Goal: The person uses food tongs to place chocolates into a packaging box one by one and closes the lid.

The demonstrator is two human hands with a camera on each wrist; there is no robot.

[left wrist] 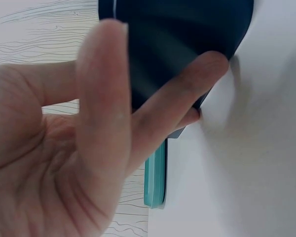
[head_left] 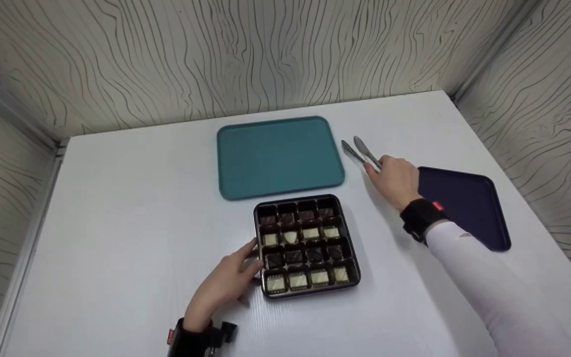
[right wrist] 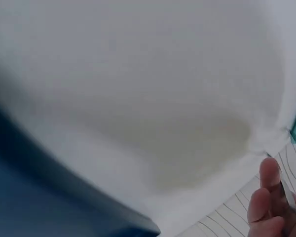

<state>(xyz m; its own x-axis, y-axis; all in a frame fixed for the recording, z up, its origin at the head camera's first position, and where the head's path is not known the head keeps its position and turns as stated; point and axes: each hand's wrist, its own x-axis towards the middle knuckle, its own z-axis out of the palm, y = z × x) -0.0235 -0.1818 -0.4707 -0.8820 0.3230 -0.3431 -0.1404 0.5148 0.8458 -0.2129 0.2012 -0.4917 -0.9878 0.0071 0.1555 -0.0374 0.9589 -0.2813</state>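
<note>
A black box of chocolates [head_left: 307, 248] lies on the table, its compartments holding rows of dark and pale pieces. My left hand [head_left: 228, 277] rests at the box's left side, fingers extended. In the left wrist view, fingertips [left wrist: 212, 64] touch the dark side wall of the box [left wrist: 177, 29]. To the right, my right hand [head_left: 394, 181] grips metal tongs [head_left: 367, 151], whose two tips stand apart and point toward the back. Only part of the right hand [right wrist: 274, 207] shows in the right wrist view, with the tongs' handle [right wrist: 288, 192] between thumb and fingers.
Behind the box lies a teal tray [head_left: 280, 158], with nothing on it. A dark blue tray [head_left: 459, 203] sits at the right, partly under the right forearm in the head view. The white table [head_left: 132, 218] meets wood-patterned panels [head_left: 265, 54] at the back and sides.
</note>
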